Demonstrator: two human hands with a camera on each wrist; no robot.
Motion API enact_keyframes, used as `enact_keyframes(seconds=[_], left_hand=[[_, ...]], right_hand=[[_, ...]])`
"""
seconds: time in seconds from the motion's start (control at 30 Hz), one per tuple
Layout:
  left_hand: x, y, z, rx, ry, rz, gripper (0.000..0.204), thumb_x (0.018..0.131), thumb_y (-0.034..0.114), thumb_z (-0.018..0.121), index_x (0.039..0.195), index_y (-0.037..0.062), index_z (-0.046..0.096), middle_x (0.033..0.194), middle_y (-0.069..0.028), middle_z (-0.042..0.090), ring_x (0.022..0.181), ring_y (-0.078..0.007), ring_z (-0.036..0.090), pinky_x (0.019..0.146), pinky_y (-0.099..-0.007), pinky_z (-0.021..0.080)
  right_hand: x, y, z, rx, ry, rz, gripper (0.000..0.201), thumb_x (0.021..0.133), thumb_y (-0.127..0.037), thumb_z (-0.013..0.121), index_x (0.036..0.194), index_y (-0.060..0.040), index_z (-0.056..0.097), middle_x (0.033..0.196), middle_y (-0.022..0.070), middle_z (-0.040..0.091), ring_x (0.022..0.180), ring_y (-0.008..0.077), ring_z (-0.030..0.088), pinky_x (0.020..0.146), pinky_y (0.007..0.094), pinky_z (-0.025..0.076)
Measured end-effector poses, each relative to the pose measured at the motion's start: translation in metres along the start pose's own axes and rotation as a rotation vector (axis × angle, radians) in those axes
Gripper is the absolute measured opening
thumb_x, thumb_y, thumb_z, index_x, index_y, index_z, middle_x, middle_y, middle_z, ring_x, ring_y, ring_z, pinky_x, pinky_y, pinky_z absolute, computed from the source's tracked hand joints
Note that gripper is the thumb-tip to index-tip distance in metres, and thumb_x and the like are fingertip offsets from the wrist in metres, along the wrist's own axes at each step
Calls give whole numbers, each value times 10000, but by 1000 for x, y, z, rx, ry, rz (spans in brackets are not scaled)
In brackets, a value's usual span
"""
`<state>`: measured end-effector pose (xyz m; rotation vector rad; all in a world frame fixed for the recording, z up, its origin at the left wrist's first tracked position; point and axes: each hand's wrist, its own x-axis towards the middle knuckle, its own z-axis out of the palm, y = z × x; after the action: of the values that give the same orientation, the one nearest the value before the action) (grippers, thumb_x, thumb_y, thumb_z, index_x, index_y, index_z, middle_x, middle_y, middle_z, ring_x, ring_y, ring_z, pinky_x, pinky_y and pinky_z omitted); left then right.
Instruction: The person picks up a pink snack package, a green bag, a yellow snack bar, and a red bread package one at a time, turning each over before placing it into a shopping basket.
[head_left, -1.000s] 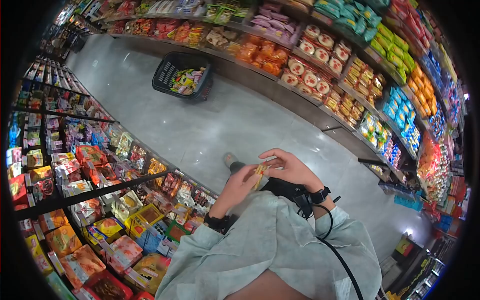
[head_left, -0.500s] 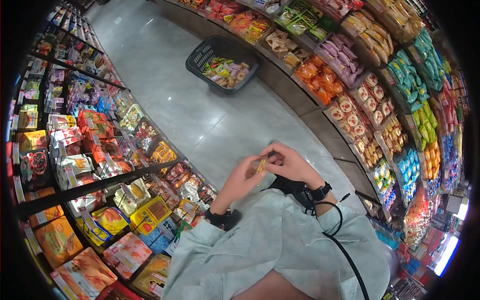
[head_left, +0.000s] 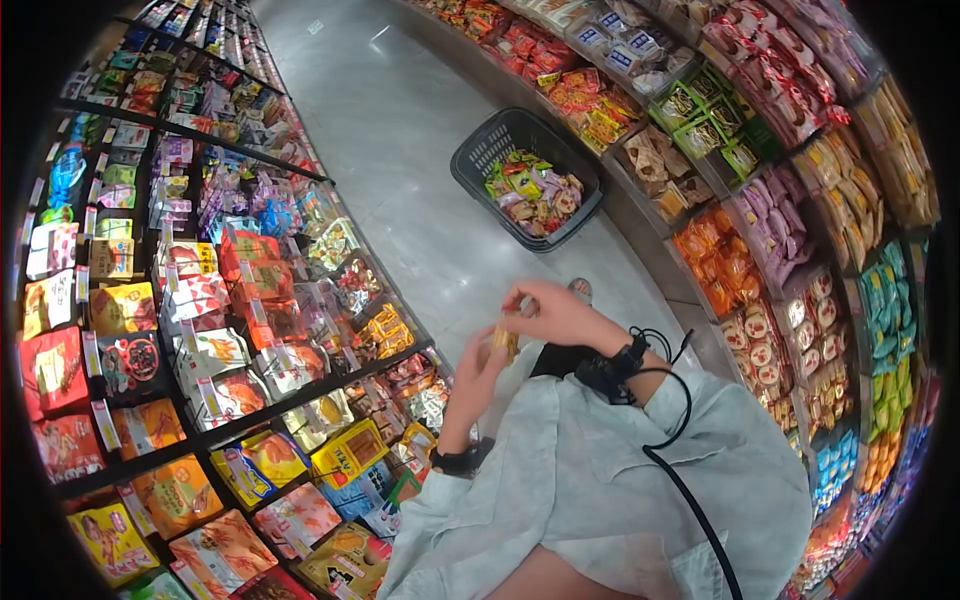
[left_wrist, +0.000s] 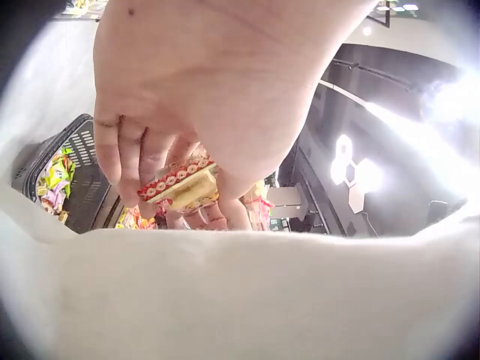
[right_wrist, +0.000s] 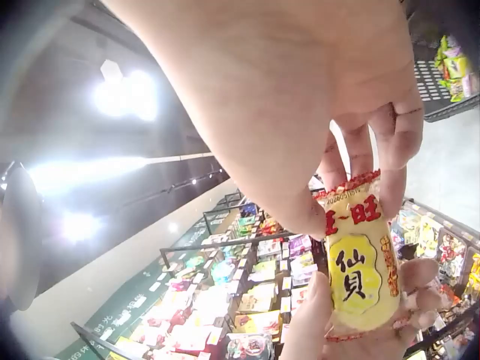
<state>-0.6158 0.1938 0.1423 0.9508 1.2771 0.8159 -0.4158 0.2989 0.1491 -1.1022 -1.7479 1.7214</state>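
Both hands meet in front of the body around one small yellow packet (head_left: pixel 508 342) with red edges. In the right wrist view the packet (right_wrist: pixel 361 262) faces the camera, its upper end pinched by the right hand (right_wrist: pixel 300 112) and its lower end held by fingers and thumb of the left hand (right_wrist: pixel 307 322). The left wrist view shows the left hand (left_wrist: pixel 202 90) with the packet (left_wrist: pixel 184 187) at its fingers. In the head view the left hand (head_left: pixel 477 375) is on the left and the right hand (head_left: pixel 560 317) on the right.
A dark basket (head_left: pixel 470 165) holding colourful packets stands on the grey floor (head_left: pixel 390 180). Slanted shelves of packaged snacks (head_left: pixel 345 450) line the left, and bins of wrapped snacks (head_left: pixel 710 262) line the right. A black cable (head_left: pixel 690 500) hangs from the right wrist.
The head view has swung, so the basket appears further right and the left shelves fill more of it. Both hands still hold the packet between them.
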Motion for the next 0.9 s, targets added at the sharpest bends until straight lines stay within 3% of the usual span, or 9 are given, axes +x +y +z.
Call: enact_keyframes(seconds=[0.1, 0.2, 0.3, 0.37, 0.5, 0.6, 0.7, 0.8, 0.9], left_hand=[[32, 22, 10, 54, 82, -6, 640, 1038, 131, 577, 1559, 45, 216, 1216, -166, 644, 1039, -186, 650, 928, -318, 515], [79, 41, 20, 11, 118, 107, 778, 1035, 154, 581, 1604, 97, 54, 1245, -168, 644, 973, -173, 664, 862, -291, 523], [119, 50, 15, 15, 73, 108, 786, 981, 79, 639, 1584, 69, 134, 1246, -185, 629, 998, -199, 662, 921, -340, 536], [148, 48, 9, 141, -47, 95, 636, 1002, 134, 626, 1535, 67, 286, 1203, -135, 660, 979, -162, 656, 889, -303, 522], [202, 62, 0, 380, -358, 102, 391, 972, 207, 661, 1316, 43, 572, 1059, -104, 718, 933, -195, 690, 876, -341, 541], [247, 87, -11, 441, -514, 127, 321, 964, 218, 659, 1233, 45, 624, 1014, -111, 727, 929, -231, 703, 860, -349, 544], [295, 99, -31, 510, -563, 188, 331, 947, 209, 670, 1230, 45, 620, 983, -130, 725, 905, -272, 709, 821, -366, 549], [335, 121, -57, 675, -675, 283, 308, 950, 196, 667, 1208, 35, 620, 954, -123, 729, 889, -245, 707, 808, -361, 547], [366, 130, -85, 808, -744, 349, 307, 940, 218, 670, 1190, 48, 620, 950, -132, 728, 888, -288, 705, 800, -391, 546]], right_hand=[[35, 4, -36, -10, 212, -35, 360, 888, -287, 774, 1079, -18, 633, 1018, 115, 641, 832, 196, 698, 745, 308, 575], [51, -1, -69, 150, 472, -5, 394, 911, -237, 754, 1197, -28, 582, 1192, 146, 552, 900, 223, 710, 779, 319, 577], [59, 15, -99, 196, 594, -6, 378, 922, -183, 738, 1234, -48, 573, 1297, 151, 485, 994, 230, 703, 829, 325, 566], [60, 24, -117, 153, 622, 36, 360, 922, -178, 736, 1223, -54, 581, 1289, 145, 485, 1018, 224, 697, 849, 323, 559], [55, 17, -141, 293, 597, 209, 270, 940, -183, 719, 1164, -67, 623, 1132, 56, 634, 934, 122, 651, 807, 283, 530], [62, 14, -139, 348, 729, 159, 224, 966, -100, 672, 1171, -36, 607, 1097, 10, 645, 1008, 98, 619, 911, 269, 500], [74, 5, -129, 389, 901, 176, 232, 969, -156, 678, 1164, -40, 628, 1041, 13, 669, 910, 90, 626, 800, 259, 514], [91, -1, -110, 436, 1043, 195, 220, 974, -145, 669, 1161, -34, 632, 1027, 8, 668, 907, 88, 621, 804, 253, 510], [108, -3, -85, 345, 1084, 278, 203, 980, -129, 656, 1157, -32, 635, 1028, 5, 667, 919, 93, 625, 814, 255, 514]])
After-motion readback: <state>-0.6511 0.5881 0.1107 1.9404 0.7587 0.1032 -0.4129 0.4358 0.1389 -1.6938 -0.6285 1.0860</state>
